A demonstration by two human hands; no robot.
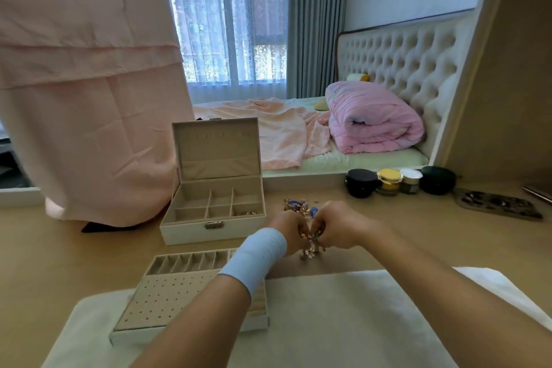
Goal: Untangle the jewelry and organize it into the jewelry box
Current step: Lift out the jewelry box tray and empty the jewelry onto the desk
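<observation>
An insert tray point(161, 302) lies nearest, partly on a white towel point(343, 308) on the surface point(418, 236). Just beyond, the left hand point(288, 233), with a pale blue wristband point(257, 257), and the right hand point(337, 228) meet above the surface, each grip pinched closed on the tangled jewelry clump point(310, 243) dangling between them. Behind the hands lies a loose jewelry pile point(298, 206). Farther left, the open jewelry box point(191, 233) holds a few gold pieces point(246, 213) in its front right compartment.
</observation>
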